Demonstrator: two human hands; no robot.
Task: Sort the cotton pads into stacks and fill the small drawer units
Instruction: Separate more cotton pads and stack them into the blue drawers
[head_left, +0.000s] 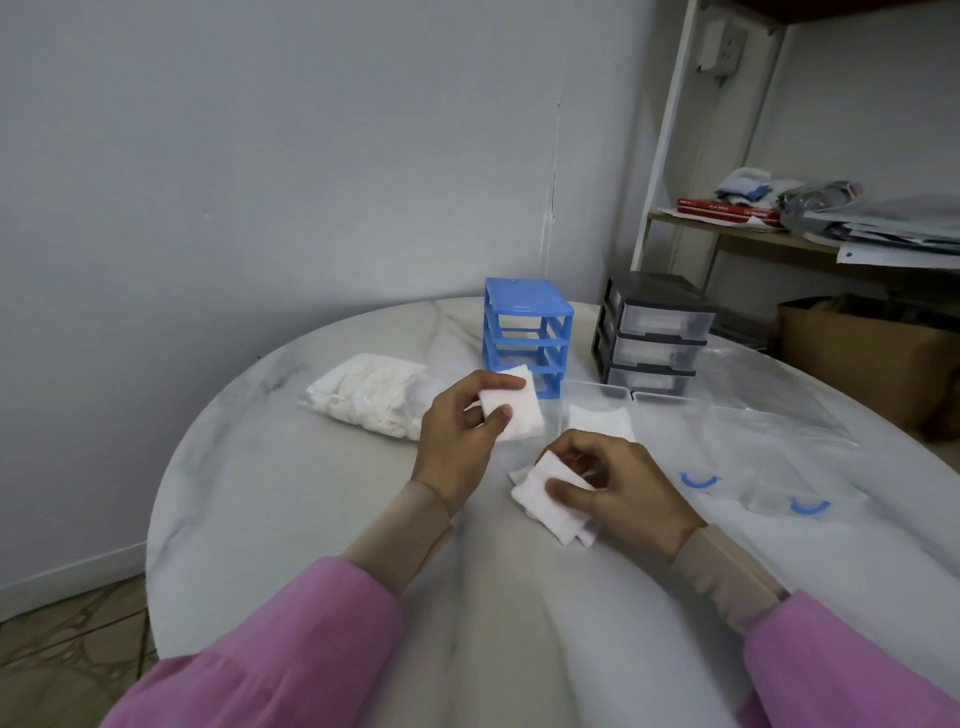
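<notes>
- Your left hand (457, 431) pinches a stack (511, 410) of pads between thumb and curled fingers, raised at about 11 o'clock from your right hand. Loosen that pinch and the top pads will likely slide off, since nothing binds them.
- Your right hand (623, 488) grips loose pads (550, 506) lying on the table (260, 467), thumb on top, fingers curled behind. They lie fanned and uneven; lift them so and the lower ones may stay behind or skew.
- The pads are soft, white, square and fibrous, so they compress and cling a little.
- A clear tray (597, 395) at 12 o'clock from your right hand holds more pads (600, 418). Its thin walls are hard to see, so you could knock it.
- The blue frame (524, 332), at 12 o'clock from your left hand, is hard plastic with no drawers in it; the grey unit (649, 332) at its 3 o'clock has clear drawers.
- The bag (369, 395) at 9 o'clock from the stack is crinkly film and full.
</notes>
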